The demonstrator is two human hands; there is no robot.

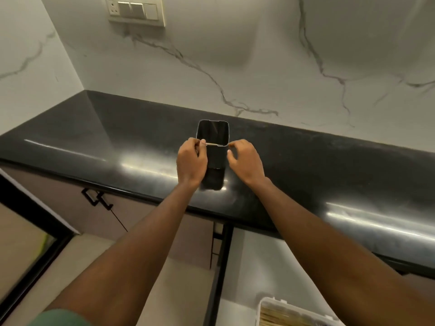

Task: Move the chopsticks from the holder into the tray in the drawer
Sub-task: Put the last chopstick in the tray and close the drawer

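A black rectangular holder (pixel 213 135) stands upright on the black countertop (pixel 94 128), and its inside looks dark and empty. My left hand (pixel 191 161) is at its left front corner, pinching a thin pale chopstick (pixel 211 144) that lies level across the front rim. My right hand (pixel 244 161) is at the right front corner with fingers curled and slightly apart, fingertips at the rim. A white tray (pixel 266 304) holding several pale chopsticks (pixel 282 317) sits in the open drawer (pixel 244 267) at the lower right.
A marble wall with a switch plate (pixel 135 10) rises behind the counter. Cabinet doors with black handles (pixel 96 197) are below the counter at the left. The open drawer juts out under my right forearm.
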